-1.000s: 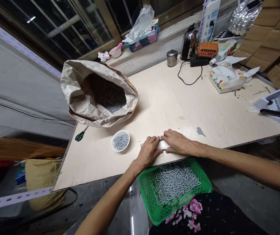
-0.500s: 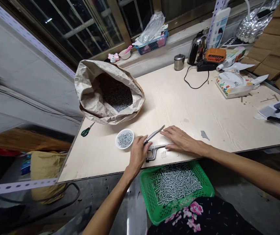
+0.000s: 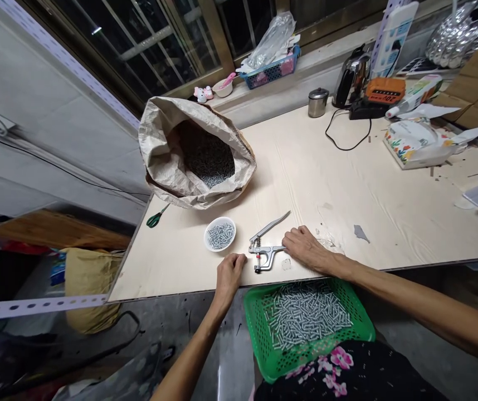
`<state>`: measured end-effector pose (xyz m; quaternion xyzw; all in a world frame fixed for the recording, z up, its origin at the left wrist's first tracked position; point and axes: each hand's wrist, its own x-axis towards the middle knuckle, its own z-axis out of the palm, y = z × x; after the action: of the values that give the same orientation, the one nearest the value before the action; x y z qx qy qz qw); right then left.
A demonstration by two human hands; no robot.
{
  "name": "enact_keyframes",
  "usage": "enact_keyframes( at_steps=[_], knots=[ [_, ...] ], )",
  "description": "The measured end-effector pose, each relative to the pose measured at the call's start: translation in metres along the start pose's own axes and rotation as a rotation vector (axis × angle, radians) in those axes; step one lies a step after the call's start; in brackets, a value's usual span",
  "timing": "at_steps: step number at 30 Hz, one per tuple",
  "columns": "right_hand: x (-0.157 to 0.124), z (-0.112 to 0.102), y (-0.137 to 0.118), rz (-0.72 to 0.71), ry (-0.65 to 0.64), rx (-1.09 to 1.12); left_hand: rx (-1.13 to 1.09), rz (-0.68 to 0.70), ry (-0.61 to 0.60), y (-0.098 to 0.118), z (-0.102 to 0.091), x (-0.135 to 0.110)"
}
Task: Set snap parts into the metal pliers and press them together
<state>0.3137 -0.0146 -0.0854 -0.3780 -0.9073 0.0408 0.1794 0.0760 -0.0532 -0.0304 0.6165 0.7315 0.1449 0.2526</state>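
Observation:
Silver press pliers (image 3: 265, 245) lie on the pale wooden table (image 3: 347, 189) near its front edge, handles spread apart. My right hand (image 3: 306, 249) rests on the lower handle, fingers curled over it. My left hand (image 3: 229, 271) sits just left of the pliers' head with its fingers curled in, and I cannot see anything in them. A small white bowl (image 3: 219, 234) of little metal pieces stands just beyond the left hand. Below the table edge, a green basket (image 3: 308, 324) filled with the same metal pieces rests on my lap.
A big open paper sack (image 3: 195, 153) of metal pieces stands at the table's left. Green-handled scissors (image 3: 155, 217) lie by the left edge. At the back are a metal cup (image 3: 317, 102), a kettle (image 3: 350, 76), a black cord (image 3: 345, 136) and a tissue pack (image 3: 416, 143).
The pliers, first covered by both hands, now lie in view with handles spread. My left hand let go of them and drew back toward the table edge; the right slid onto the lower handle.

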Motion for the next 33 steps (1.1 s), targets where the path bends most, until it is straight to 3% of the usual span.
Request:
enact_keyframes(
  at_steps=[8,11,14,19,24,27,30,33],
  knots=[
    [-0.003,0.005,0.001,-0.003,-0.002,-0.008,0.066,-0.027,-0.085,0.01,0.011,0.008],
    [-0.002,0.004,0.001,0.003,0.005,-0.025,0.193,-0.07,-0.213,0.024,0.007,0.017],
    [-0.002,0.005,-0.001,0.013,0.05,-0.05,0.325,-0.029,-0.321,0.036,0.001,0.025],
    [-0.002,0.005,0.001,0.036,0.099,-0.067,0.423,0.05,-0.391,0.032,-0.01,0.029],
    [-0.005,0.001,0.011,0.096,0.074,-0.044,0.421,0.104,-0.261,0.03,-0.025,-0.006],
    [-0.006,-0.001,0.011,0.099,0.077,-0.001,0.286,0.277,-0.35,0.038,-0.034,-0.033],
    [-0.006,0.0,0.009,0.113,0.081,0.049,0.27,0.388,-0.186,0.046,-0.037,-0.041],
    [-0.002,0.0,0.009,0.161,0.091,0.095,0.254,0.569,-0.056,0.053,-0.022,-0.034]
  ],
)
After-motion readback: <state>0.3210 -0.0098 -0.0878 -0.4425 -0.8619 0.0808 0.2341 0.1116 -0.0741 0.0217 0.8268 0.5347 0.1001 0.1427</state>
